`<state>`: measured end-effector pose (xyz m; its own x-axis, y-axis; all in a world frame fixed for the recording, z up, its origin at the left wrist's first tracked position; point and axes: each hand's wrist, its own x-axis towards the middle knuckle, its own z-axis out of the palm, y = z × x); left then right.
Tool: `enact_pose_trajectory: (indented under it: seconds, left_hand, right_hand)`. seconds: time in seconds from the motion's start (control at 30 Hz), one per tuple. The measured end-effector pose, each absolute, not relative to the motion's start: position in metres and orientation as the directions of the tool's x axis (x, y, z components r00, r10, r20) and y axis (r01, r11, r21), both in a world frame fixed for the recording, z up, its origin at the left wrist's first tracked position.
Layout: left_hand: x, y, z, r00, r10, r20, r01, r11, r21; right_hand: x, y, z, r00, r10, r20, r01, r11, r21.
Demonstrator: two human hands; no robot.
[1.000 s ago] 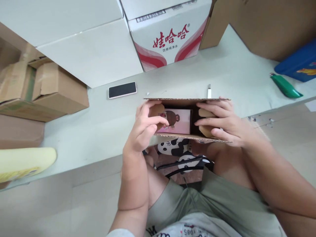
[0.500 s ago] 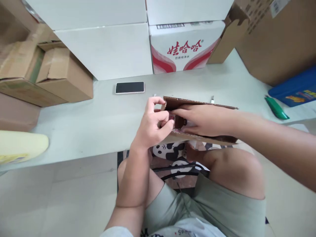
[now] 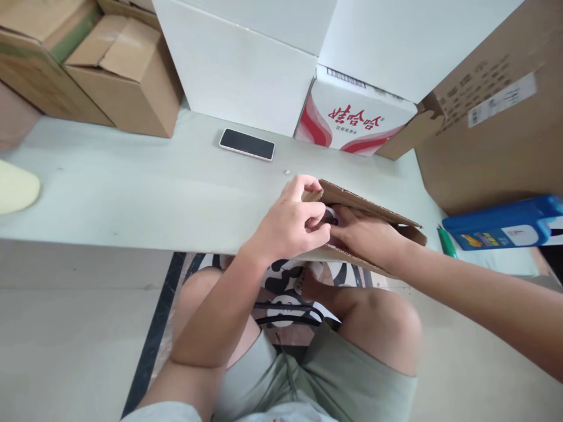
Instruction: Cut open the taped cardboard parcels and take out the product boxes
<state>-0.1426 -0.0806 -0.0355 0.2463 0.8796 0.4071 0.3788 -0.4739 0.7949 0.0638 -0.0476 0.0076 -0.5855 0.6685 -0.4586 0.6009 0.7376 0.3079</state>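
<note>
A small brown cardboard box point(image 3: 369, 202) stands open at the front edge of the table, its long flaps raised. My left hand point(image 3: 292, 223) is closed on its left end, with curled fingers holding the short end flap point(image 3: 313, 195). My right hand point(image 3: 372, 237) reaches into the box from the right. Its thumb and forefinger show apart, while the other fingertips are hidden inside. Between my hands, a dark and pinkish item point(image 3: 329, 217) shows in the box, too covered to name.
A phone point(image 3: 247, 145) lies on the pale table point(image 3: 132, 193). Behind it stand white cartons point(image 3: 246, 70) and a red-and-white carton point(image 3: 352, 120). Brown boxes point(image 3: 132, 88) are at left. A large brown carton point(image 3: 492, 135), a blue container point(image 3: 501, 225) and a green-handled tool point(image 3: 447, 241) stand right.
The view has turned and shifted. My right hand sits deeper in the box, its fingers less visible. My left hand keeps its grip on the end flap.
</note>
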Motion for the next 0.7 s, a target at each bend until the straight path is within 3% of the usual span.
enact_pose_trajectory:
  seconds: [0.2, 0.37, 0.47, 0.6, 0.7]
  left_hand:
    - [-0.139, -0.078, -0.045, 0.196, 0.888, 0.416, 0.342, -0.460, 0.819]
    - [-0.129, -0.071, -0.060, 0.025, 0.800, 0.599, 0.320, -0.575, 0.753]
    - [-0.126, -0.075, -0.057, -0.142, 0.629, 0.764, 0.346, -0.691, 0.634]
    - [-0.130, -0.091, -0.039, -0.275, 0.430, 0.860, 0.405, -0.760, 0.509]
    - [-0.133, -0.102, -0.028, -0.307, 0.341, 0.889, 0.403, -0.799, 0.446]
  right_hand:
    - [0.064, -0.038, -0.002, -0.564, 0.684, -0.463, 0.626, 0.720, 0.299]
    - [0.069, -0.036, 0.008, -0.601, 0.688, -0.407, 0.606, 0.724, 0.329]
    - [0.076, -0.049, 0.033, -0.752, 0.615, -0.238, 0.503, 0.768, 0.396]
    - [0.078, -0.078, 0.084, -0.929, 0.361, 0.080, 0.348, 0.780, 0.519]
    - [0.077, -0.097, 0.115, -0.952, 0.263, 0.159, 0.306, 0.768, 0.563]
